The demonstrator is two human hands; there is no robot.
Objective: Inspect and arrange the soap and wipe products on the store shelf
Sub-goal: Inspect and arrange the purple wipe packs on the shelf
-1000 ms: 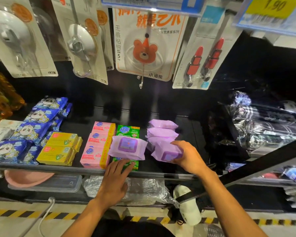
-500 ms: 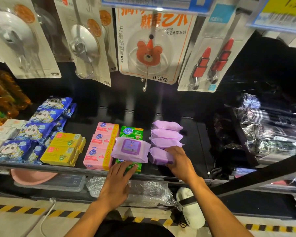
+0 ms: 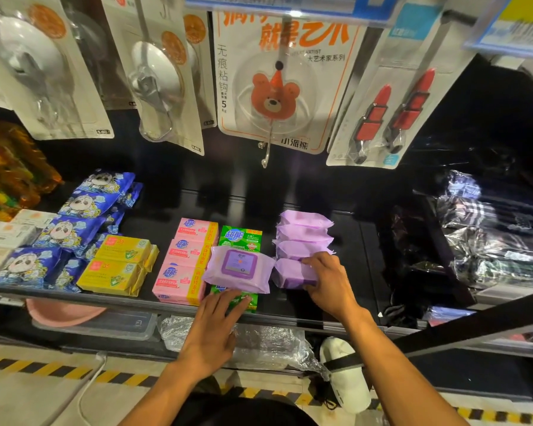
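On the black shelf (image 3: 357,247) a row of purple wipe packs (image 3: 303,232) runs front to back. My right hand (image 3: 328,279) grips the front purple pack (image 3: 290,273) of that row. A flat purple wipe pack with a lid label (image 3: 237,267) lies across the green soap boxes (image 3: 240,238). My left hand (image 3: 216,327) lies flat with straight fingers on the front green soap box (image 3: 243,301) at the shelf edge. Pink soap boxes (image 3: 183,265) stand left of the green ones.
Yellow soap boxes (image 3: 119,267) and blue panda packs (image 3: 62,232) fill the shelf's left side. Hook packages (image 3: 277,87) hang overhead. Shiny wrapped goods (image 3: 490,241) lie at the right. A diagonal black strap (image 3: 474,330) crosses the lower right; a pink basin (image 3: 62,312) sits below.
My right hand has pushed the front purple pack leftward and back into line with the row. My left hand stays on the front green soap box.
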